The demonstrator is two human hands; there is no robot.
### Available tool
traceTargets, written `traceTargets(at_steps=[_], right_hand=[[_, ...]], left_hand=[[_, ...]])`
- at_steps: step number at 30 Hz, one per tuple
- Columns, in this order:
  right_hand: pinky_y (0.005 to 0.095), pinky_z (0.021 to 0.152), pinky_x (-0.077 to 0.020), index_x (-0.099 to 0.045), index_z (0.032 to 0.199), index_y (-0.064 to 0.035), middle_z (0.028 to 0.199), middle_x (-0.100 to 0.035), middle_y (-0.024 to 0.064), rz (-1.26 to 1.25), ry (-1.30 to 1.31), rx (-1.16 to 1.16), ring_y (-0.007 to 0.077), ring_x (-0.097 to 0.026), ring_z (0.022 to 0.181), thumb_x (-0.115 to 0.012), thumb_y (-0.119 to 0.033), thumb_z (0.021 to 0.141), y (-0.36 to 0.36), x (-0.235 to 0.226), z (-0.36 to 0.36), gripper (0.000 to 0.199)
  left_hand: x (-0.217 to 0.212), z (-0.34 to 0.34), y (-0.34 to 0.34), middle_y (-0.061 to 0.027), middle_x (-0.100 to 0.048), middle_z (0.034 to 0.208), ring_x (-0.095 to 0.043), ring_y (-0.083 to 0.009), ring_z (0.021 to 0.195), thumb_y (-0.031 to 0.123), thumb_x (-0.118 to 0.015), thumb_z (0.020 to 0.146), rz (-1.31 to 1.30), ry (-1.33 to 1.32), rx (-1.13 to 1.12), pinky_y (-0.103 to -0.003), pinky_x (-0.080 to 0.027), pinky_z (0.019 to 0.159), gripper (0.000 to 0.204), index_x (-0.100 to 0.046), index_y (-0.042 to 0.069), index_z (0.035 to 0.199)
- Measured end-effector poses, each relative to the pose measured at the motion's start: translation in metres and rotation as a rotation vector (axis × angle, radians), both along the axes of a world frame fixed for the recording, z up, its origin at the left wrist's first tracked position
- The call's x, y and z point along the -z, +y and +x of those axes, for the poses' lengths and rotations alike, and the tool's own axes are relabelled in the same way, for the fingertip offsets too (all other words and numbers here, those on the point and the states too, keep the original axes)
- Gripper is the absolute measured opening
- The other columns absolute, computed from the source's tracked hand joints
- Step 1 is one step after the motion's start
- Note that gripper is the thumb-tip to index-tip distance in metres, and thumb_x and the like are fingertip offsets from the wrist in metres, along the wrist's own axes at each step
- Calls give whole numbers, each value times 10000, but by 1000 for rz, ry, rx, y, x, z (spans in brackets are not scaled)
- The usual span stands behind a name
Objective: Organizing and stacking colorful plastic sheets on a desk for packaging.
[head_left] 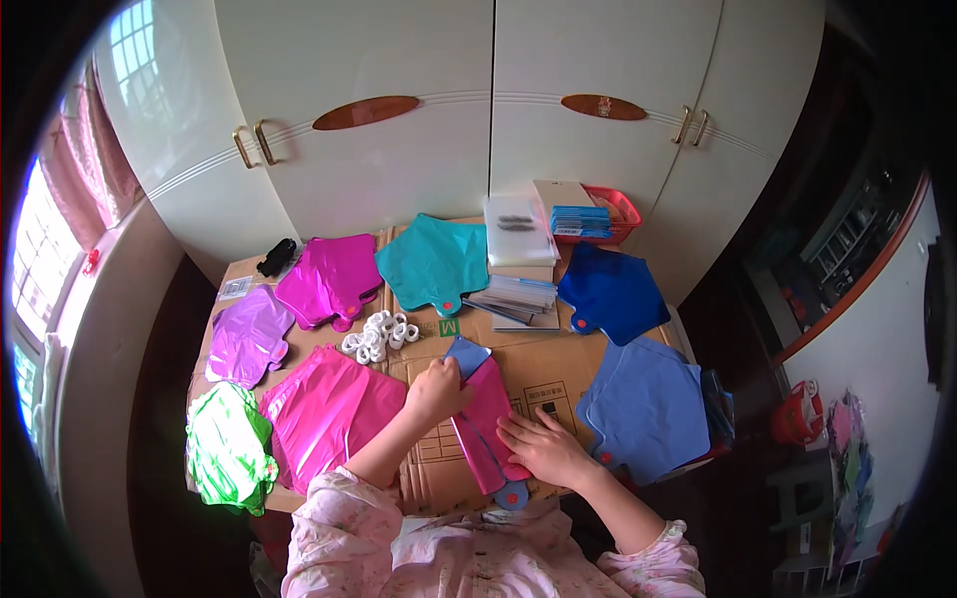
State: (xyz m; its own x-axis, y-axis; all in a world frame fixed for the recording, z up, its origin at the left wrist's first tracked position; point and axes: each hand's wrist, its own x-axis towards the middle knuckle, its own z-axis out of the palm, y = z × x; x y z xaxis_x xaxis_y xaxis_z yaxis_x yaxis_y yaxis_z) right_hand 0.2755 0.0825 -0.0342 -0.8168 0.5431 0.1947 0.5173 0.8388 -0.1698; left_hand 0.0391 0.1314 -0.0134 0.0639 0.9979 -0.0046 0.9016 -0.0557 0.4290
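In front of me a narrow folded strip of foil balloons (486, 402) lies on the cardboard. Pink foil is on the outside, a blue end shows at the top and a blue tab with a red dot sticks out at the bottom. My left hand (439, 391) is closed at the strip's upper left edge, with its fingertips partly hidden. Flat on the lower right edge rests my right hand (543, 448), fingers stretched out. Beside my left arm lies a flat pink foil balloon (334, 414); a flat blue one (648, 409) is right of my right hand.
Around the cardboard tabletop (439, 458) lie green (227, 444), lilac (247, 337), magenta (329, 279), teal (434, 261) and dark blue (616, 294) foil balloons. White rolls (379, 336), stacked cards (513, 297) and a red basket (623, 214) stand farther back, before white cabinets (379, 169).
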Motion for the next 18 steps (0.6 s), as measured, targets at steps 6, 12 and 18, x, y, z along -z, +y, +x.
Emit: traceTargets(at_steps=[6, 12, 18], right_hand=[[444, 1033, -352, -594, 1142, -41, 1267, -553, 79, 17, 73, 48, 206, -496, 1208, -629, -300, 823, -4, -4, -13, 412], [411, 1007, -385, -600, 1026, -38, 1138, -591, 99, 57, 149, 105, 243, -537, 1123, -662, -284, 796, -8, 0, -28, 343], [406, 1031, -361, -547, 1170, -54, 1231, -524, 104, 10, 171, 74, 242, -476, 1194, -663, -290, 793, -8, -1, -27, 459]], left_hand=[[10, -23, 14, -161, -674, 830, -650, -330, 823, 320, -658, 702, -181, -107, 46, -423, -511, 772, 287, -688, 57, 811], [18, -26, 18, -163, -664, 797, -645, -332, 795, 281, -646, 672, -158, -118, 91, -417, -510, 741, 255, -671, 54, 786], [21, -31, 19, -158, -655, 763, -640, -331, 776, 262, -636, 651, -158, -133, 153, -417, -507, 717, 241, -657, 45, 755]])
